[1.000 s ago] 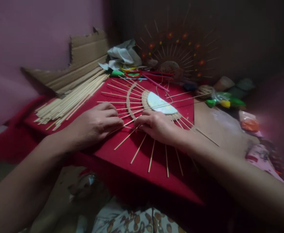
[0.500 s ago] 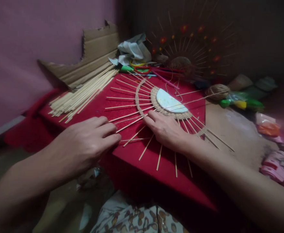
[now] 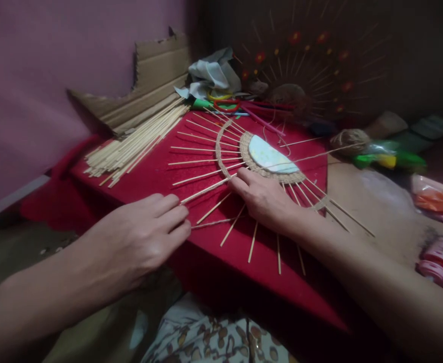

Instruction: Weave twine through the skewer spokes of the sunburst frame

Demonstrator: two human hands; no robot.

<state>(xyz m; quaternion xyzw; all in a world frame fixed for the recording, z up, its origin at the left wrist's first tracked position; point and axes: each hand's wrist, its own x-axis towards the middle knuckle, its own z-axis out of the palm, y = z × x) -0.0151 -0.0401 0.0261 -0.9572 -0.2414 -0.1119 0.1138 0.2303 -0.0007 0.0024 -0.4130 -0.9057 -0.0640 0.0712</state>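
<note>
A half-round fan of thin wooden sticks (image 3: 194, 164) spreads over a red cloth-covered table, its sticks fixed round a twine-woven band (image 3: 244, 151) with a pale blue patterned centre (image 3: 270, 155). An outer arc of woven twine (image 3: 218, 146) crosses the left sticks. My right hand (image 3: 262, 199) presses at the lower end of that arc, fingers closed round a stick and twine. My left hand (image 3: 155, 227) is closed at the table's front edge, holding twine (image 3: 217, 222) that runs toward the right hand. Its fingertips are partly hidden.
Loose sticks (image 3: 138, 143) lie in a bundle beside torn cardboard (image 3: 161, 75). Red-handled scissors (image 3: 227, 105) and a grey cloth (image 3: 215, 75) are behind. A twine ball (image 3: 350, 140) sits at the right, near a pink object (image 3: 440, 262). A finished-looking stick fan (image 3: 300, 65) stands at the back.
My left hand has shifted slightly downward, and a twine strand now runs close along a stick. The right hand stays at the arc's lower end. The whole view has shifted a little.
</note>
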